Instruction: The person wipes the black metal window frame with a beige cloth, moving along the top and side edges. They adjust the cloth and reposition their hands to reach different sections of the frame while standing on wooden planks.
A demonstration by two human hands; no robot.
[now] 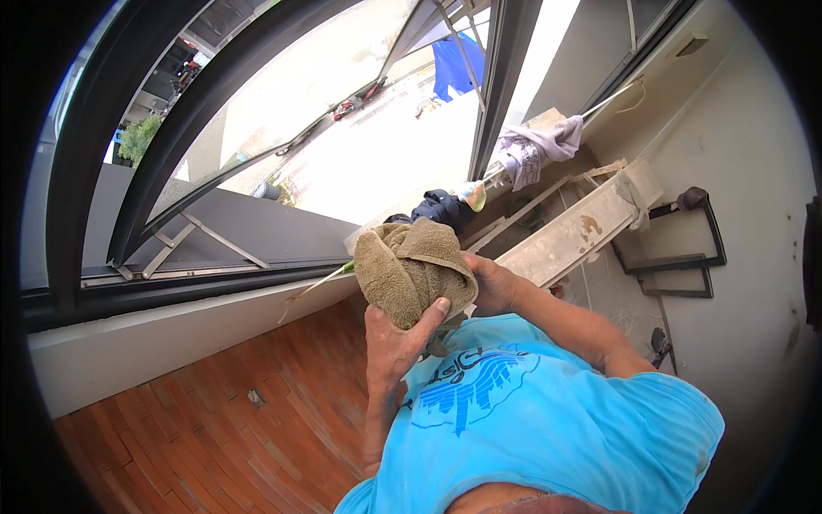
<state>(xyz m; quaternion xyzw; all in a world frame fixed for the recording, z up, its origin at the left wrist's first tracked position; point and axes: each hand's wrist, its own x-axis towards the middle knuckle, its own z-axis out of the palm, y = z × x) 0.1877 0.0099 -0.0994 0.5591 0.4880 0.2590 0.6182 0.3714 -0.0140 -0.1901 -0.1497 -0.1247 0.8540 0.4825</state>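
Observation:
A thick olive-brown terry towel [401, 265], folded and bunched into a bundle, is held up in front of my chest. My left hand [392, 341] grips its lower edge, with the thumb pressed on the cloth and the fingers partly hidden behind it. On the bundle's right side my right hand [493, 287] has hold of it, most of its fingers out of sight. Just beyond the towel, dark navy cloth [440, 208] hangs along a thin rod with a green piece [348, 267] near its left end. Farther right a pale lilac garment [539, 147] drapes over the same rod.
A black-framed window [128, 206] stands open beyond the sill [197, 330]. To the right lies a long stained whitish board [569, 227], with a grey rag [634, 201] on its end. Black frames [681, 248] lean by the wall. Reddish wood flooring [214, 420] is at lower left.

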